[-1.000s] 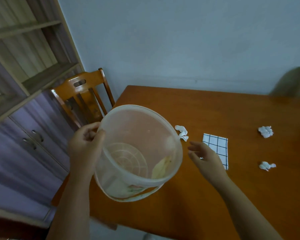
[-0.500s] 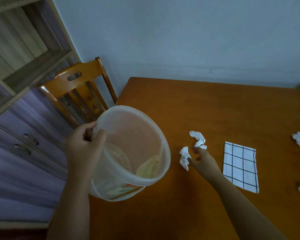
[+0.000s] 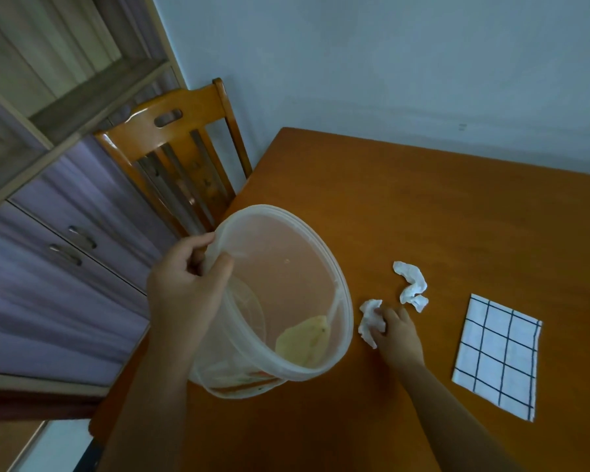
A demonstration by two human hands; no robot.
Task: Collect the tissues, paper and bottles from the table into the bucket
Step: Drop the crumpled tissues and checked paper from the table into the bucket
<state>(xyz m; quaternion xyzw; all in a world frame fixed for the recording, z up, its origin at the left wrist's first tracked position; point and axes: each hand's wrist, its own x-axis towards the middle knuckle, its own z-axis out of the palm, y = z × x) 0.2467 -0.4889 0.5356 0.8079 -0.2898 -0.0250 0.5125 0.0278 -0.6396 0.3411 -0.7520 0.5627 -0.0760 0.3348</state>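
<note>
Tissue (image 3: 370, 321) right beside the bucket (image 3: 343, 321) is pinched in your right hand (image 3: 396, 332), not lifted yet. Your left hand (image 3: 184, 291) clamps the bucket's rim. Early days: another tissue (image 3: 411, 284) and the checked paper (image 3: 498, 356) wait further out from the bucket.

Tilted translucent bucket (image 3: 286, 284), crumpled white tissue (image 3: 370, 320) beside it, twisted tissue (image 3: 411, 284), checked paper (image 3: 498, 356) apart.

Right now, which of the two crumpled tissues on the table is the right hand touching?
The smaller tissue nearest the bucket: the right hand has its fingers on it. The longer twisted tissue lies apart, farther up the table, untouched.
</note>
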